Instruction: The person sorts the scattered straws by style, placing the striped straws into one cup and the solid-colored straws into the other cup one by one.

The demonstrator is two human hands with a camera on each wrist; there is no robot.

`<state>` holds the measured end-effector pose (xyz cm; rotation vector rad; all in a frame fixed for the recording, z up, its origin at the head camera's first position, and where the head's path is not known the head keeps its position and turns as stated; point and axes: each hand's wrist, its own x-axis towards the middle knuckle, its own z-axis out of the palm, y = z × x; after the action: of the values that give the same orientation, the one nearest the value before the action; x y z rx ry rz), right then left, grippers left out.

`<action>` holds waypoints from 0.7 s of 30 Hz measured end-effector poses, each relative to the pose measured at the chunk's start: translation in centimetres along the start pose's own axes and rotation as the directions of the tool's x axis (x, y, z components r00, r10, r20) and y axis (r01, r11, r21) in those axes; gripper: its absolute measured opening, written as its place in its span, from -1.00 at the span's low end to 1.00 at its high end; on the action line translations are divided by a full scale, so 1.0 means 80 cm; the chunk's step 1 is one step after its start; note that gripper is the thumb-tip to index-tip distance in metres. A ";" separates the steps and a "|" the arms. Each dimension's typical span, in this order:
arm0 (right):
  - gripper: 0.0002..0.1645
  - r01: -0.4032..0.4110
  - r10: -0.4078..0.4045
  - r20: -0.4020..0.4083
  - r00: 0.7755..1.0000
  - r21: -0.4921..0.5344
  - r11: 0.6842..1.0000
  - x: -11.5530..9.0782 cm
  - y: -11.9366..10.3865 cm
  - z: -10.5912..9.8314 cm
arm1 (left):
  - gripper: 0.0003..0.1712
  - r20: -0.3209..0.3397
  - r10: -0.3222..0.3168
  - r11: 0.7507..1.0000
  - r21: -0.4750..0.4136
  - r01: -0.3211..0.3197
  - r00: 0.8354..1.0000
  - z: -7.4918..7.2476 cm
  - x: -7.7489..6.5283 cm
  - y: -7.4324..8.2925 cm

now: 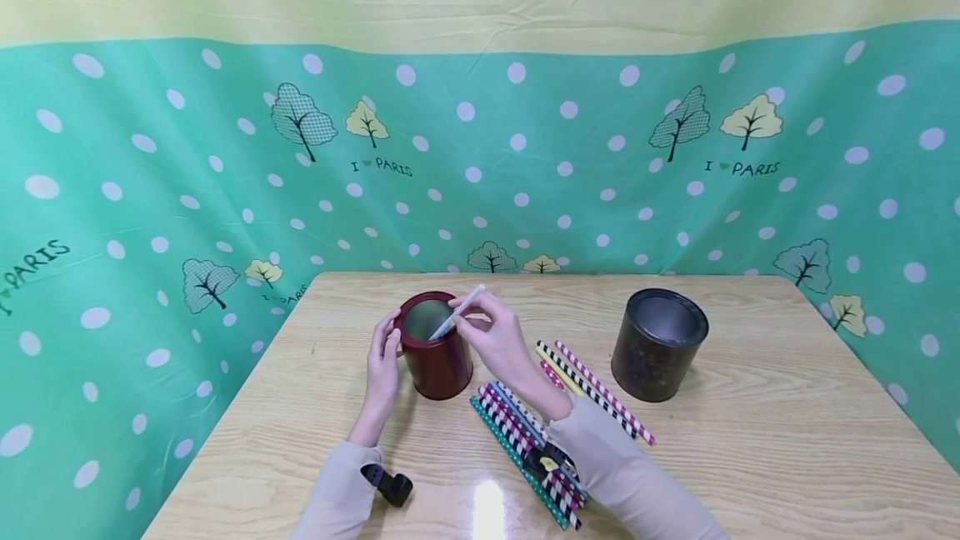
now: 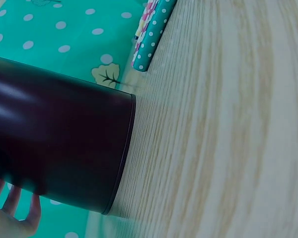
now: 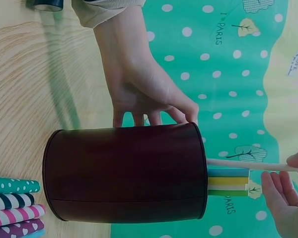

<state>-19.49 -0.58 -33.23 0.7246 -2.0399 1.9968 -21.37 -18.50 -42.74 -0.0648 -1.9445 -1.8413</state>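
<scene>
A dark red round canister [image 1: 440, 369] stands upright, mouth up, on the left half of the table. My left hand [image 1: 381, 369] holds it by its left side, thumb near the rim; in the right wrist view the fingers [image 3: 139, 119] bend round behind the wall. Between thumb and fingertips my right hand [image 1: 501, 342] pinches a pale paper straw [image 1: 467, 305] above the mouth. The straw slants, its lower end at the opening. The right wrist view shows the straw [image 3: 246, 164] reaching from the rim to the right hand [image 3: 288, 208].
Several dotted and striped paper straws [image 1: 517, 440] lie bundled below my right forearm. More straws [image 1: 607, 398] are spread just right of them. A dark brown round canister [image 1: 652, 361] stands open at the right. A polka-dot curtain [image 1: 517, 190] hangs behind the wooden table [image 1: 772, 407].
</scene>
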 end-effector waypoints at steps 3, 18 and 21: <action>-0.82 -0.007 0.007 -0.005 1.000 -0.018 1.000 -0.002 0.000 -0.002 | -0.61 -0.001 -0.007 1.000 -0.001 0.007 1.000 0.000 0.000 0.001; -0.75 -0.102 0.108 0.066 0.992 -0.082 0.991 -0.014 0.019 -0.033 | -0.61 0.004 -0.001 1.000 0.002 0.001 1.000 -0.001 0.000 0.002; -0.76 -0.117 0.128 0.092 0.987 -0.114 0.987 -0.016 0.039 -0.041 | -0.61 0.011 -0.004 1.000 -0.006 0.004 1.000 -0.001 0.001 0.001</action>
<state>-20.52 2.78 -36.37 0.7055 -2.2822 1.9312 -21.40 -18.56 -42.67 -0.0736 -1.9481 -1.8528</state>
